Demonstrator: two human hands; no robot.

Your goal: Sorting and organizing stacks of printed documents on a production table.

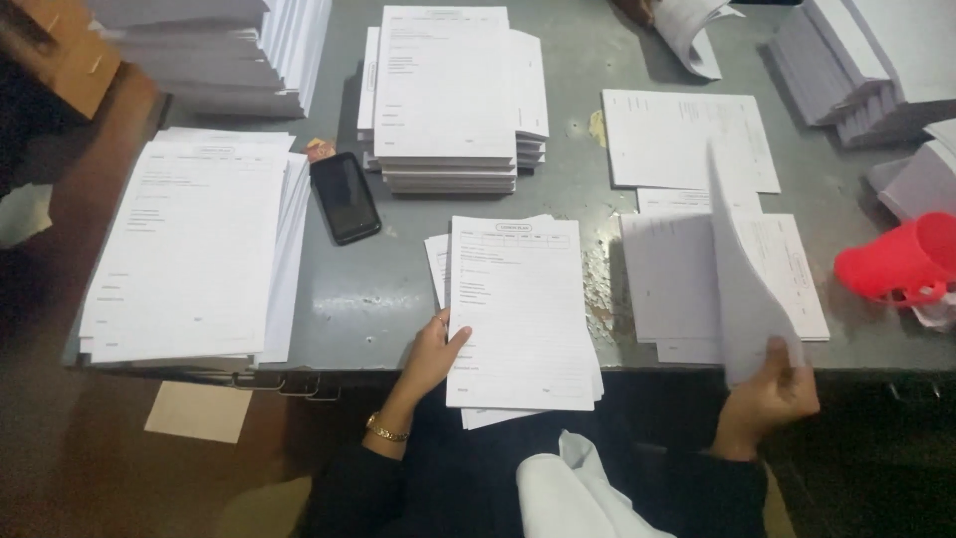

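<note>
Right grip (pixel 767 384) is pinched on the lower edge of a single loose sheet (pixel 742 289), holding it up on end, its long axis running away from me. Just left of that sheet lies the middle stack of forms (pixel 523 309) — long axis also pointing away — and my left grip (pixel 433 354) rests flat and open on its left edge, holding nothing. So the sheet sits to the right of the middle stack, nearer my right hand. Counting on the table (pixel 368 299): one black phone (pixel 345 196) to the stack's upper left, one red plastic item (pixel 896 264) far right, and at least five paper stacks besides the middle one.
</note>
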